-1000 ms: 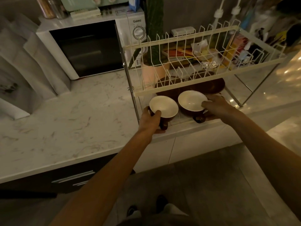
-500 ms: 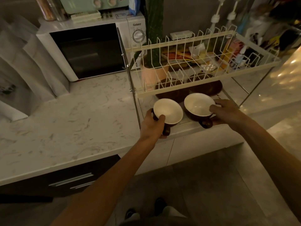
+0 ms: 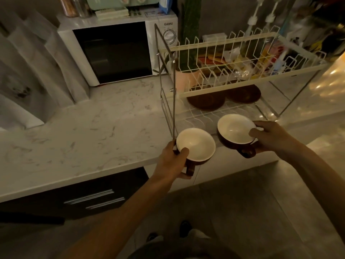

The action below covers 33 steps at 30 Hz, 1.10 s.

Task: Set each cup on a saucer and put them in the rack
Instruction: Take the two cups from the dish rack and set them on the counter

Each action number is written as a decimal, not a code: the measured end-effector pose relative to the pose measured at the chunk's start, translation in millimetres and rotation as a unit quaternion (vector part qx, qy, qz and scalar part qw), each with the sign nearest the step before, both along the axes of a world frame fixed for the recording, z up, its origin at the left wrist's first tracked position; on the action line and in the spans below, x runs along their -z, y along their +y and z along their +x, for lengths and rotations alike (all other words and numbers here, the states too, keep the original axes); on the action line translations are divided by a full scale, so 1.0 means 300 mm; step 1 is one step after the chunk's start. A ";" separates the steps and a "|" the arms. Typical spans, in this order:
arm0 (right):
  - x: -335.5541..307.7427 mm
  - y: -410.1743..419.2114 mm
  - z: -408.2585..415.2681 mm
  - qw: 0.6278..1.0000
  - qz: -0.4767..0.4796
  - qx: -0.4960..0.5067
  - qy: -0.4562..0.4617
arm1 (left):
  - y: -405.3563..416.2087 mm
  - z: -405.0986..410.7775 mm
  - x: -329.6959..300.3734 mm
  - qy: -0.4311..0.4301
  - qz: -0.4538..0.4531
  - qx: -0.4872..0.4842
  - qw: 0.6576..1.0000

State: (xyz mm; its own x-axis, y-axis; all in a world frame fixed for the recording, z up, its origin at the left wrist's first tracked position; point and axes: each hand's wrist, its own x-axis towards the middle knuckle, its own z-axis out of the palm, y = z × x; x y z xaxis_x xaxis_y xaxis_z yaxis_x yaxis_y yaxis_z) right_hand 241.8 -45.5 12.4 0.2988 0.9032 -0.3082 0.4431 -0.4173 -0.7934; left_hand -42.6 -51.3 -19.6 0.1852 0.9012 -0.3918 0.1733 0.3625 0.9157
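My left hand (image 3: 172,162) grips a brown cup with a white inside (image 3: 196,143) by its rim and handle, held over the counter's front edge. My right hand (image 3: 270,137) holds a second brown cup (image 3: 234,128) the same way, in front of the rack's lower shelf. Two dark brown saucers (image 3: 206,100) (image 3: 243,94) lie side by side at the back of the lower shelf of the white wire dish rack (image 3: 220,94), with nothing on them. Both cups are outside the rack, nearer to me than the saucers.
A white microwave (image 3: 112,51) stands left of the rack on the marble counter (image 3: 84,137). A pink plant pot (image 3: 186,79) sits behind the rack. Bottles and packets crowd the back right. Dark drawers (image 3: 93,199) lie below the counter.
Both hands have drawn the two cups out of the rack's lower shelf toward me, uncovering the two saucers at the back. The view has shifted left and down.
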 end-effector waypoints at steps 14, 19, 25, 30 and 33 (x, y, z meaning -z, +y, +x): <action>0.069 -0.050 -0.368 0.990 -0.032 -0.131 0.036 | -0.122 -0.434 0.045 0.027 -0.017 -0.119 0.992; 0.074 -0.042 -0.532 0.987 -0.023 -0.154 0.040 | -0.123 -0.547 0.047 0.016 -0.018 -0.169 0.985; 0.079 0.024 -0.718 0.986 -0.022 -0.158 0.057 | -0.078 -0.687 0.038 -0.002 -0.028 -0.235 0.972; 0.085 0.140 -0.873 0.991 -0.022 -0.118 0.060 | -0.010 -0.815 0.033 -0.034 -0.041 -0.289 0.956; 0.088 0.209 -0.963 0.991 -0.017 -0.109 0.082 | 0.032 -0.876 0.033 -0.040 -0.042 -0.319 0.946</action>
State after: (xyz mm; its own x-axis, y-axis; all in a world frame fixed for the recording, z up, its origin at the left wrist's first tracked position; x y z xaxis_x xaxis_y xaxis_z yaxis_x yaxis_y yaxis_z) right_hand -47.0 17.0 -14.0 0.0413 0.9292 -0.3674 0.3918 -0.3533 -0.8495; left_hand -305.4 -41.8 -29.6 -0.3539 0.8062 -0.4741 -0.1728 0.4418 0.8803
